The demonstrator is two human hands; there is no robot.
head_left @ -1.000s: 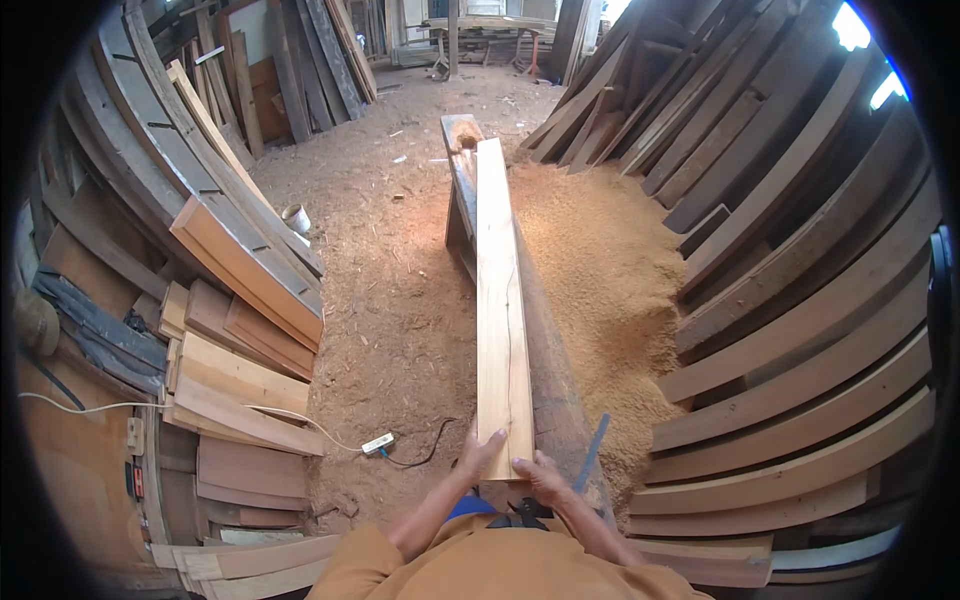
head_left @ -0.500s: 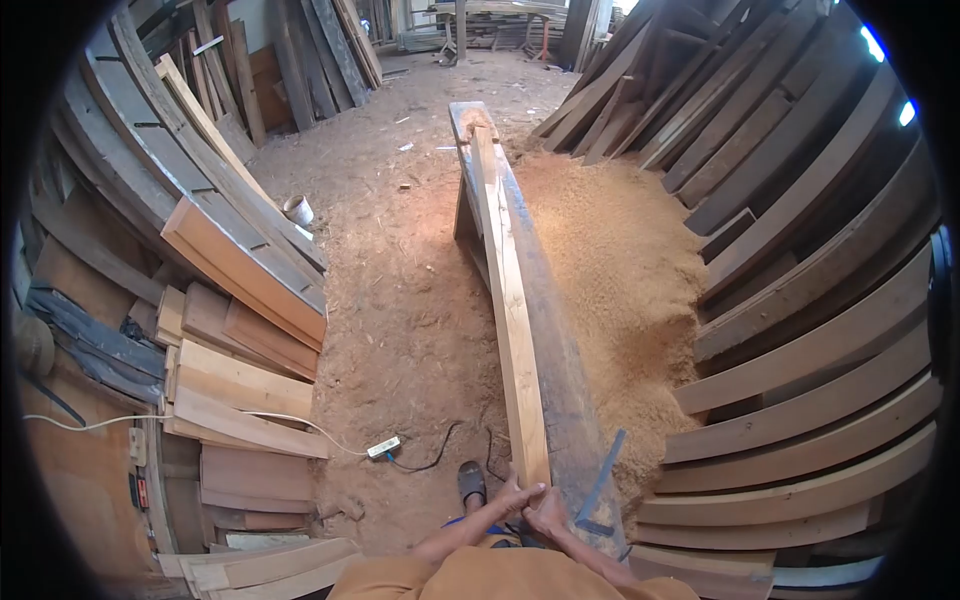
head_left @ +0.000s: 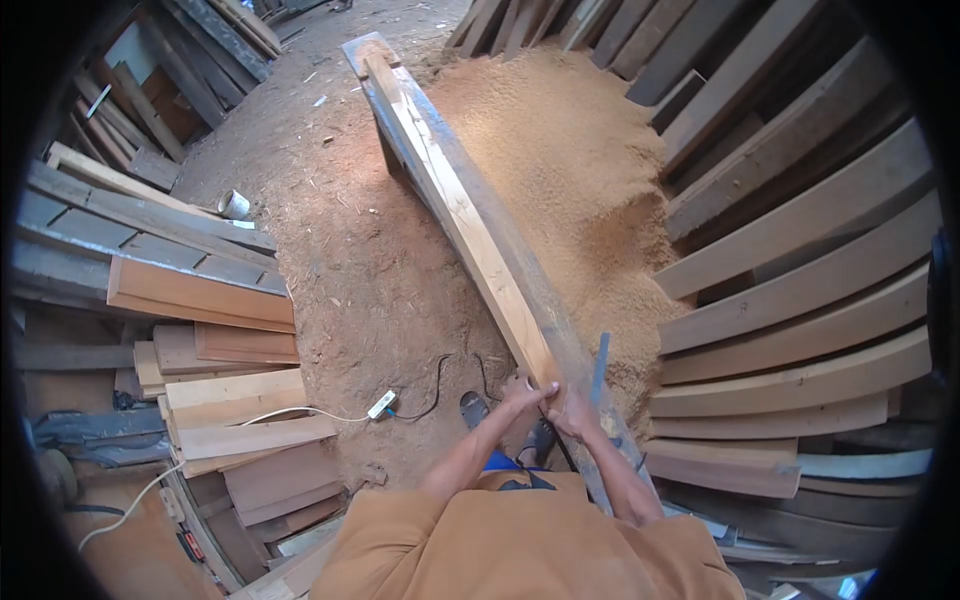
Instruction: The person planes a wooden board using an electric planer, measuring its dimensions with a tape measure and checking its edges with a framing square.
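Observation:
A long pale wooden board (head_left: 470, 225) stands on its narrow edge along a weathered bench (head_left: 515, 255), its far end at the notched block on the bench's far end. My left hand (head_left: 523, 393) is closed on the near end of the board from the left. On the other side of that same end, my right hand (head_left: 572, 410) grips it, thumb on top. Just right of my right hand, a metal square (head_left: 601, 368) lies on the bench, partly hidden by my forearm.
Sawdust (head_left: 570, 150) is heaped right of the bench. Planks (head_left: 790, 385) lean along the right wall, more boards (head_left: 240, 395) are stacked at left. A power strip (head_left: 381, 404) with a dark cable lies on the floor near my sandalled feet. A white cup (head_left: 233, 205) stands at left.
The board has turned from lying flat-side up to standing on edge, lowered onto the bench. Both hands shifted around its near end. The view has tilted down and turned.

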